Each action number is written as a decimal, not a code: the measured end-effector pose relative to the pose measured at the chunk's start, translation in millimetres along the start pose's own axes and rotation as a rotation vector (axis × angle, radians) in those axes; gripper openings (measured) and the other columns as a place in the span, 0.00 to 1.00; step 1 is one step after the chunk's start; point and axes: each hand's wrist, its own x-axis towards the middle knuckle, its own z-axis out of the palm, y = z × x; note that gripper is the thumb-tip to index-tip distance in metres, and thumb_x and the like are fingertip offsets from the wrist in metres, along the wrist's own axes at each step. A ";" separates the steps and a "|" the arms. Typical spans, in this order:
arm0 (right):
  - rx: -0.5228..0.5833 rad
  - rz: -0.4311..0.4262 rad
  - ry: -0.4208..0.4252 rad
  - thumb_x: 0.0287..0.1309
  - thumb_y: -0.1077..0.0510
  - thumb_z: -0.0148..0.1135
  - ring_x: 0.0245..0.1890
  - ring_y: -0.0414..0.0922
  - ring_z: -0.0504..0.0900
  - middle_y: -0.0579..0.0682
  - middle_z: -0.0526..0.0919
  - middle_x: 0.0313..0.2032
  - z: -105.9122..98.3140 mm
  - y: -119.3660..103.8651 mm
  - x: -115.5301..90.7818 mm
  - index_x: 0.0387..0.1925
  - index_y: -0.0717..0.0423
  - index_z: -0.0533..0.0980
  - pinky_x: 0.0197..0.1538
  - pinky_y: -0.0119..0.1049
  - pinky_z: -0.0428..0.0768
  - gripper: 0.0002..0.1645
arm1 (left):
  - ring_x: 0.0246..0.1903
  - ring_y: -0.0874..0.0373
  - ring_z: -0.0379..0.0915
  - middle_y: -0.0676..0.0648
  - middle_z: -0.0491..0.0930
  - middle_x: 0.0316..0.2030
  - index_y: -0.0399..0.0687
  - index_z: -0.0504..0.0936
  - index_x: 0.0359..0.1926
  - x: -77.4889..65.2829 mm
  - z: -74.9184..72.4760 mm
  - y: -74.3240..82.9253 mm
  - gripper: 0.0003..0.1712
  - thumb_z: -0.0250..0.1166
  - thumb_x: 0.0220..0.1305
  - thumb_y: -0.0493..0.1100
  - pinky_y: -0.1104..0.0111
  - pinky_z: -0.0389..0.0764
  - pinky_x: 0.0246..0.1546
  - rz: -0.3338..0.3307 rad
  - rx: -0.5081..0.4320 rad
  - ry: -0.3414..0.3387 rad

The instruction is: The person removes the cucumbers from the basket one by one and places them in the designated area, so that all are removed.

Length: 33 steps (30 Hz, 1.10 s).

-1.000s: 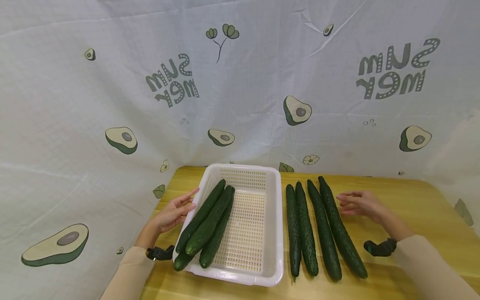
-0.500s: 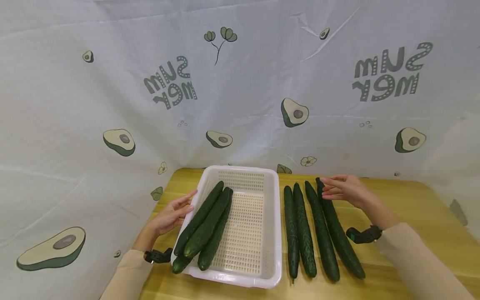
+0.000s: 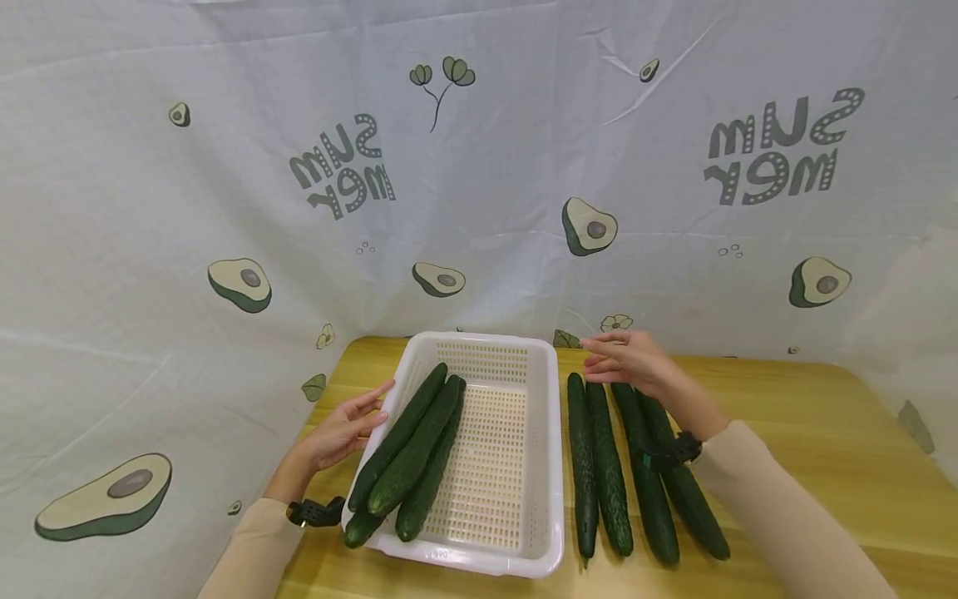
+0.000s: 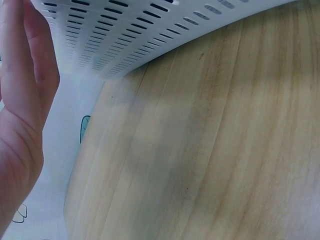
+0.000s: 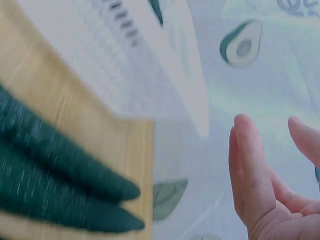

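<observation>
White avocado-printed cloth [image 3: 479,208] hangs behind the yellowish wooden table [image 3: 816,424], on which a white slotted plastic basket [image 3: 490,466] bears piled cucumbers [image 3: 415,457] along its left side. Four loose cucumbers [image 3: 612,474] lie lengthwise beside the basket's right wall. Against the basket's left rim the left hand [image 3: 344,428] rests extended fingers, while near its far right corner the right hand [image 3: 629,362], thumb and fingers wide apart, holds nothing.
</observation>
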 end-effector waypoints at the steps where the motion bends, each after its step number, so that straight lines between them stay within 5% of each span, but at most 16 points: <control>1: 0.004 -0.005 -0.003 0.71 0.57 0.59 0.40 0.52 0.87 0.60 0.81 0.40 5.4 -0.8 2.6 0.70 0.78 0.52 0.49 0.45 0.84 0.40 | 0.49 0.55 0.79 0.43 0.67 0.58 0.52 0.48 0.80 -0.1 -0.3 -0.3 0.35 0.49 0.78 0.34 0.56 0.84 0.46 0.002 0.000 -0.002; 15: 0.048 0.026 -0.074 0.69 0.58 0.61 0.38 0.56 0.87 0.77 0.73 0.51 82.6 -0.5 36.9 0.66 0.77 0.61 0.46 0.46 0.85 0.34 | 0.48 0.55 0.79 0.42 0.66 0.59 0.51 0.48 0.80 -3.5 4.6 5.4 0.37 0.53 0.77 0.36 0.57 0.85 0.44 -0.019 0.043 0.043; 33: 0.053 0.118 -0.105 0.67 0.61 0.63 0.30 0.54 0.86 0.79 0.75 0.48 161.0 23.7 61.3 0.61 0.78 0.68 0.41 0.46 0.86 0.29 | 0.47 0.55 0.79 0.42 0.65 0.56 0.50 0.50 0.79 -2.9 9.6 7.6 0.36 0.52 0.77 0.36 0.57 0.85 0.42 -0.020 0.083 0.094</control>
